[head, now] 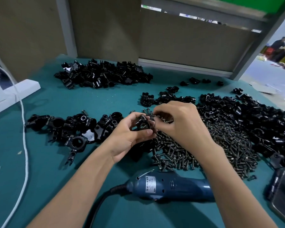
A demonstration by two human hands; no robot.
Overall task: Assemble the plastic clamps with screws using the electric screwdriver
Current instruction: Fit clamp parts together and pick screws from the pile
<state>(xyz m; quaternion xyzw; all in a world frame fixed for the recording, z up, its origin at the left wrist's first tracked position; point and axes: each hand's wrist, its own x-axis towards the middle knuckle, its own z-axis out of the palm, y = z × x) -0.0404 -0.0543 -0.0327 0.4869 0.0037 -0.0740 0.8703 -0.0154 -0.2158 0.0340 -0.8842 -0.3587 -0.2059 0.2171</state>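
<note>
Head-worn wide view, angled forward-down, close above table (44, 170)

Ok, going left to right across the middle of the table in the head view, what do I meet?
White cable, left clamp pile, left hand, right hand, right pile of black parts.

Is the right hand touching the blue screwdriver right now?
Apart. The head view shows the right hand pinching at the clamp in the left hand, with the screwdriver lying on the mat nearer the person.

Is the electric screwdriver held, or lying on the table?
Lying down. The electric screwdriver rests on its side on the table; the left hand holds a clamp, the right hand a screw.
</note>
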